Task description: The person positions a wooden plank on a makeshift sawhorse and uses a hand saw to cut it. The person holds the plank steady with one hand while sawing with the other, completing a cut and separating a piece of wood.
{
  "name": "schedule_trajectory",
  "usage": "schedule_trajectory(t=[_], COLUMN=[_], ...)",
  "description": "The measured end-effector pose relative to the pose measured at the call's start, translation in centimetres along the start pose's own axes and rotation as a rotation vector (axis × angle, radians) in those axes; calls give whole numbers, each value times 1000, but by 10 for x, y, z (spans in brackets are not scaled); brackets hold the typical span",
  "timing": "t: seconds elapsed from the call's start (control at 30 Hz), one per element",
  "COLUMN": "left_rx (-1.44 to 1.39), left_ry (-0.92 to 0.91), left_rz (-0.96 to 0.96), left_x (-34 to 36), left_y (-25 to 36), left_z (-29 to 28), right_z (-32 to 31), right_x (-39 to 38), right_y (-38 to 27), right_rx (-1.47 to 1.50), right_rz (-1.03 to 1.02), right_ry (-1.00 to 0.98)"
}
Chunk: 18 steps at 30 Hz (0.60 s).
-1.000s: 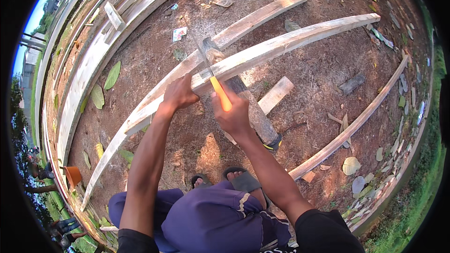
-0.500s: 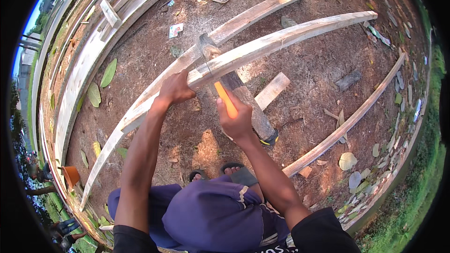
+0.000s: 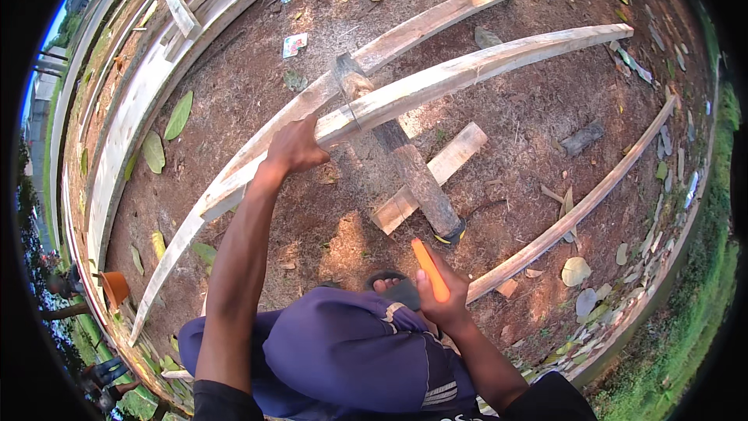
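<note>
My left hand (image 3: 296, 146) is closed over the near pale wooden beam (image 3: 436, 82), just left of a thin dark line across it. That beam lies over a dark wood piece (image 3: 352, 78). In my right hand (image 3: 444, 296), near my knee, is the orange handle of a handsaw (image 3: 431, 269). Its blade is edge-on and hardly shows, so I cannot tell whether it touches the wood. A second beam (image 3: 421, 25) runs behind the first.
A weathered block (image 3: 427, 191) crosses a short board (image 3: 461, 152) on the ground. To the right lies a long thin strip (image 3: 584, 203). Long planks (image 3: 140, 125) stand at the left, near an orange pot (image 3: 115, 288). Leaves are scattered about.
My right hand has drawn back from the beam, toward me and to the right, with the orange handle. The left hand keeps its place on the beam.
</note>
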<state>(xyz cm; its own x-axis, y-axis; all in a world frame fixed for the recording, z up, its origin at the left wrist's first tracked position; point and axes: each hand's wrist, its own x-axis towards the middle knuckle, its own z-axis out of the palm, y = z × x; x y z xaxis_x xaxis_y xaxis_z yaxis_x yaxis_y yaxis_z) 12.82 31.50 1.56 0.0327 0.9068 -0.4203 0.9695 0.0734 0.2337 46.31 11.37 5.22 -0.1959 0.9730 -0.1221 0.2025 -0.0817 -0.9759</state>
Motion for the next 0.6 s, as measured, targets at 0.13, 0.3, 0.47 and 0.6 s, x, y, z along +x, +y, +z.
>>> schedule_trajectory(t=[0.13,0.3,0.47,0.6], left_rx=[5,39,54,57], left_ry=[-24,55,9,167], left_rz=[-3,59,-50,69], left_x=[-1,12,-10,7], left_y=[15,28,13,33], left_z=[11,0,16,17], right_z=[19,51,-1,56], right_x=[47,160,-7,163], right_y=[15,-16,-25,-12], right_rx=[-26,31,66,-15], right_rz=[-184,-65,-53,-124], right_ry=[154,110,102,183])
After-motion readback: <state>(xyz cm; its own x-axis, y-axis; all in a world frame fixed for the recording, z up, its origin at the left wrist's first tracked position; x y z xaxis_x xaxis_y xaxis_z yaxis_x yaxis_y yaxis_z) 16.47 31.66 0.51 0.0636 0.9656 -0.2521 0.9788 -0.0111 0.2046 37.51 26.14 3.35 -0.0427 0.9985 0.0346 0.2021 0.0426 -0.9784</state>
